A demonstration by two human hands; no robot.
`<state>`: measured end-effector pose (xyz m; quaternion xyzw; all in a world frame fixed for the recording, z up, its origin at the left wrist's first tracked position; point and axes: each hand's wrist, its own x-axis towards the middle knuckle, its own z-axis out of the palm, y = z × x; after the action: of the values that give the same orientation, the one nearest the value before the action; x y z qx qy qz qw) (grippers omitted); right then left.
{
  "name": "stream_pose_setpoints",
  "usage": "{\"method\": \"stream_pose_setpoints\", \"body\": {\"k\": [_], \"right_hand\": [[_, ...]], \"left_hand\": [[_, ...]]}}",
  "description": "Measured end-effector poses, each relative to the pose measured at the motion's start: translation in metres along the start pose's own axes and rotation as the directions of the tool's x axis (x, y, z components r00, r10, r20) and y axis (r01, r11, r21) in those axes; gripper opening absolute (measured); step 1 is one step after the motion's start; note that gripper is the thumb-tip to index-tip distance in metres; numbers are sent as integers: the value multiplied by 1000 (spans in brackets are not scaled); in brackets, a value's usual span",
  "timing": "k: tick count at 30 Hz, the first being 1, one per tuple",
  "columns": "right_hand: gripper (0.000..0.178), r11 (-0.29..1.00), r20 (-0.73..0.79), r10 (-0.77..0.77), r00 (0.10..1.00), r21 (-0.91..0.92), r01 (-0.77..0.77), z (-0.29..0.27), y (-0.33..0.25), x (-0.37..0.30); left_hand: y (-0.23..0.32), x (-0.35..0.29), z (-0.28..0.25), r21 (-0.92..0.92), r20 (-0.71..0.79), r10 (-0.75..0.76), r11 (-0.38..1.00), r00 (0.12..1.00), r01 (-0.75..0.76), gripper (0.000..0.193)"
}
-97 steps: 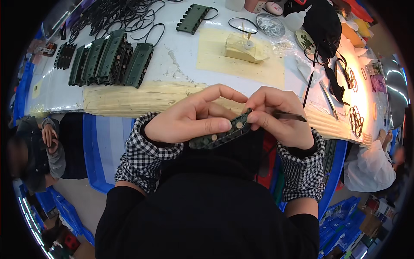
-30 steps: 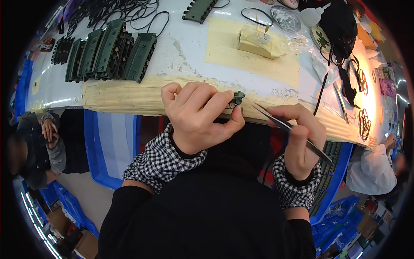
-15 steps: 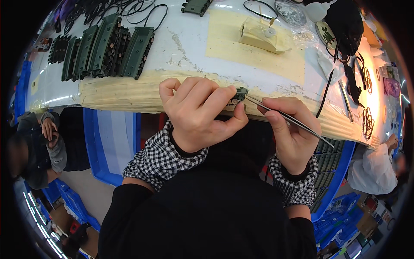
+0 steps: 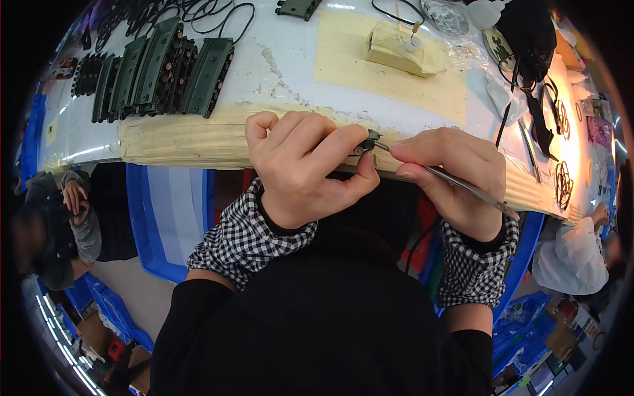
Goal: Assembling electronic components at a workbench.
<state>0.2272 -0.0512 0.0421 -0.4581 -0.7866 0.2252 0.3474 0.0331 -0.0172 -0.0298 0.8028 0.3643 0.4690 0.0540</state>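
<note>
Between the thumb and bent fingers of my left hand (image 4: 297, 168) is a small dark green model part (image 4: 364, 144) with little wheels, held above the table's front edge. Much of that part is hidden behind the fingertips. My right hand (image 4: 465, 173) is closed around slim metal tweezers (image 4: 470, 189). Their narrow tips reach to the right side of the green part and seem to touch it. Whether the tips grip anything is too small to tell.
Several green tracked model pieces (image 4: 155, 69) stand at the table's left, near black cords (image 4: 218, 16). A yellowish block (image 4: 399, 51) with a small pot (image 4: 413, 44) sits farther back. Blue bins (image 4: 168, 218) are below the table edge. Other people (image 4: 571, 257) sit at both sides.
My right hand has shifted right and a little away from me, with its wrist turned. The tweezers lie flatter, tips still at the green part. My left hand stays nearly in place.
</note>
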Motion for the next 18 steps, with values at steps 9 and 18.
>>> {"method": "stream_pose_setpoints", "body": {"k": [9,18], "right_hand": [[12,927,-36,287,957,261,-268,5,6,-4],[10,944,-238,264,935,264,-200,14,-1,-14]], "left_hand": [[-2,3,-3,-14,27,-6,1000,1000,6,24],[-2,2,-1,-12,19,-16,1000,1000,16,22]]}}
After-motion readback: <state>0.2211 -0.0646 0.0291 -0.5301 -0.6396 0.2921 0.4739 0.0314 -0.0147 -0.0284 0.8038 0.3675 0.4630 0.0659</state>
